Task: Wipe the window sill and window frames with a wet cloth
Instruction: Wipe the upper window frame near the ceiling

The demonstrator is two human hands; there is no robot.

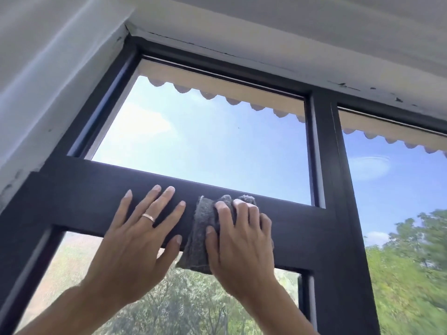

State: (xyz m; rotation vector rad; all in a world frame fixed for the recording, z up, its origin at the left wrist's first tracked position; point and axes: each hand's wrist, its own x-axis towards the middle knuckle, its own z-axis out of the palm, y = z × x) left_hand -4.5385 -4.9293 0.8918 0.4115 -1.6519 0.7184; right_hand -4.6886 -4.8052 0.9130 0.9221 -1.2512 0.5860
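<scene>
From the head camera, looking steeply upward, a dark window frame (300, 235) fills most of the view, its broad horizontal crossbar running from lower left to the thick upright post on the right. Both hands are raised against that crossbar. The left hand (142, 228) lies flat on the bar with its fingers (167, 197) straight and spread, holding nothing — a plain ring (148, 217) sits on one finger, and the thumb reaches under the bar's lower edge. Just beside it, the right hand (242, 240) presses a grey cloth (198, 238) against the same bar; its fingers are bent over the bunched top of the cloth and the thumb pins the fabric from the left side, so the hand grips it. The cloth hangs folded down the face of the crossbar, its lower corner dangling past the bar's bottom edge in front of the lower pane.

Above the bar, the upper pane (205, 146) shows bright blue sky, with a scalloped awning edge (217, 94) along its top. Green trees (408, 274) show through the lower and right-hand glass. A white wall (48, 81) flanks the frame on the left, and the ceiling (314, 32) meets it overhead, with chipped paint along the joint.
</scene>
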